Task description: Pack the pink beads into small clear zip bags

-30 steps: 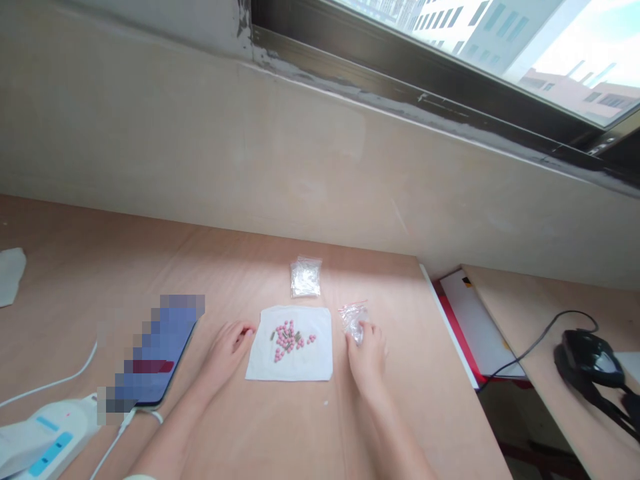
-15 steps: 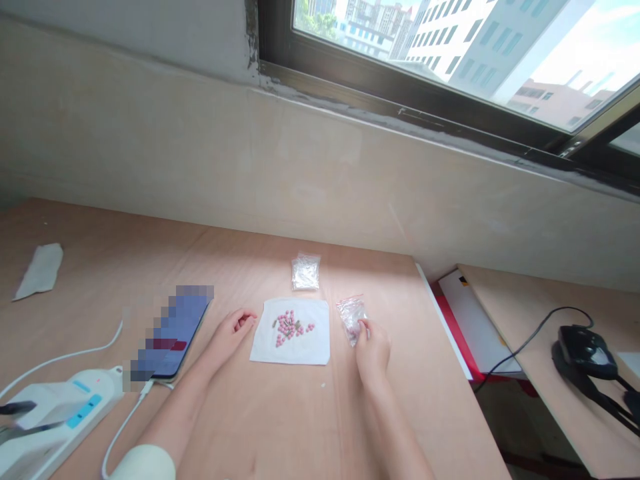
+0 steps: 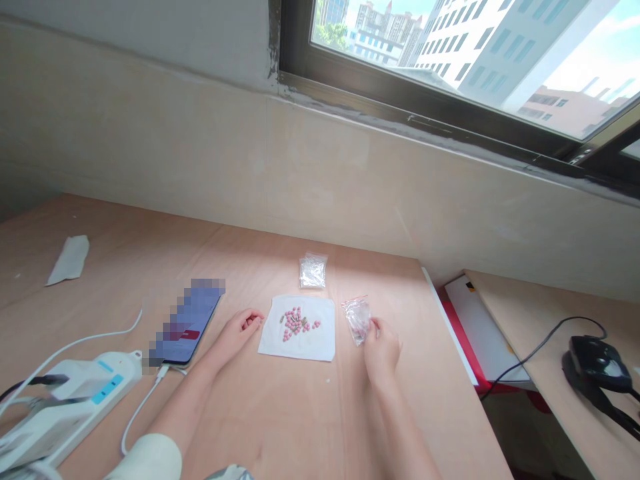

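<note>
My left hand [image 3: 243, 331] rests on the plywood table [image 3: 295, 420] with its fingers curled, holding nothing, just beside the left edge of a white paper sheet [image 3: 315, 347]. On the sheet lies a loose cluster of pink round pills [image 3: 295, 322] with a few small greenish capsules among them. My right hand [image 3: 383, 351] pinches the lower edge of a small clear zip bag [image 3: 358, 321], which has something pinkish inside. Beyond the sheet lies another clear plastic bag [image 3: 313, 271], its contents whitish.
A smartphone [image 3: 187, 323], blurred out, lies left of my left hand, cabled to a white power strip [image 3: 75, 400]. A folded white cloth [image 3: 69, 260] lies far left. The table edge runs along the right, beyond it a red-edged white board [image 3: 480, 333] and a black device [image 3: 597, 363].
The whole view has turned and levelled, so the table and window sit further right and more window shows. My hands and the bag stay about where they were relative to the sheet.
</note>
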